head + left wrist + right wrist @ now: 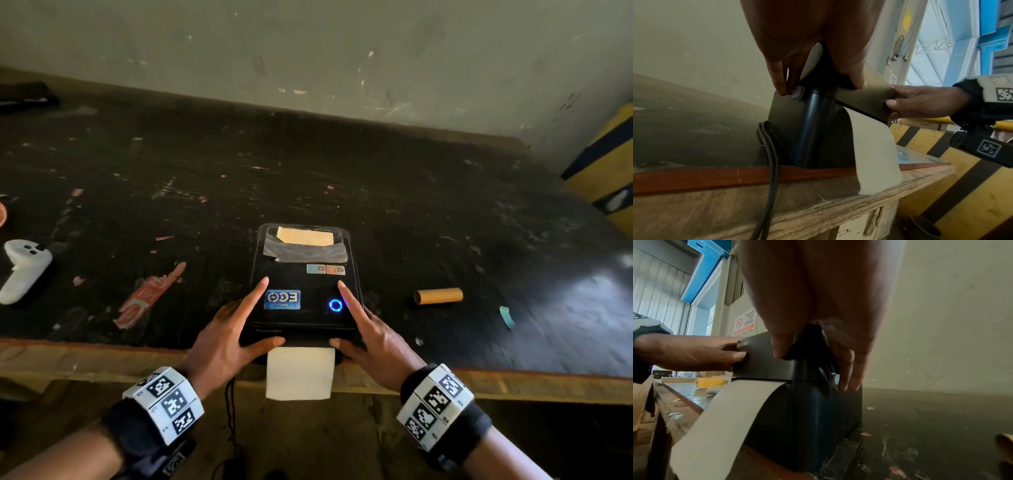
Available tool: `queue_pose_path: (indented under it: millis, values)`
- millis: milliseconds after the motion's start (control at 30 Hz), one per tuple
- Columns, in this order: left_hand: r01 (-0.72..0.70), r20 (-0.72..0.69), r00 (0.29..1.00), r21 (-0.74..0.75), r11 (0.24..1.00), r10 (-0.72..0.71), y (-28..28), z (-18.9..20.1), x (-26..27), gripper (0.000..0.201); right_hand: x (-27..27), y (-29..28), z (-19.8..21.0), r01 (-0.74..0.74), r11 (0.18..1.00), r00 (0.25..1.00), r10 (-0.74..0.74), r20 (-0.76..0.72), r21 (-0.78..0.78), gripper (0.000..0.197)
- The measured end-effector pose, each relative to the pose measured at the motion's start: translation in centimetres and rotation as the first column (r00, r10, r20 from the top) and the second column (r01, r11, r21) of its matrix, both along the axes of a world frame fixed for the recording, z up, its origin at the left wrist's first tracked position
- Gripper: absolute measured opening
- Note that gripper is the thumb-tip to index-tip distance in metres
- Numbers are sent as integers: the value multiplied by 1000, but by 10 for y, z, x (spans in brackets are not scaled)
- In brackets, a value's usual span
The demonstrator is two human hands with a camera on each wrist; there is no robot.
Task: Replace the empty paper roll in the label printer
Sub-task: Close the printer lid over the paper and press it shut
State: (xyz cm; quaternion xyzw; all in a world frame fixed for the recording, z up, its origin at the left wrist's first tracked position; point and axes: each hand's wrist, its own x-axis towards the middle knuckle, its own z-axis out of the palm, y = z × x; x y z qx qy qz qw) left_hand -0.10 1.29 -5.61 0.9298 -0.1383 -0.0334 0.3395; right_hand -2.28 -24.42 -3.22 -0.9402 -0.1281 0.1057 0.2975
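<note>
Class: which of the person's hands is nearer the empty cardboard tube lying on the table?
Right. The right hand rests on the printer, beside the cardboard tube; the left hand holds the printer's far side.

The label printer (303,291) blocked the table's (342,171) near edge; bare room lay behind it, the cardboard core (438,296) obstructing rightward.

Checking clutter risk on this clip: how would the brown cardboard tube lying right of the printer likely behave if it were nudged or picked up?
The cardboard tube lies on its side on the table, untouched, so a nudge across its length would probably send it rolling. It is hollow and open-ended, so likely light and easy to lift. Thin card walls may dent under a hard squeeze.
</note>
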Motion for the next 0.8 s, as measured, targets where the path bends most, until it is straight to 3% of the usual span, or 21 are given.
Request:
queue_pose_path:
  millis: [800]
  values:
    - [24, 46, 999, -34, 999, -23, 2, -4, 1, 96, -2, 3, 2, 21, 999, 1000, -21, 4, 50, 89]
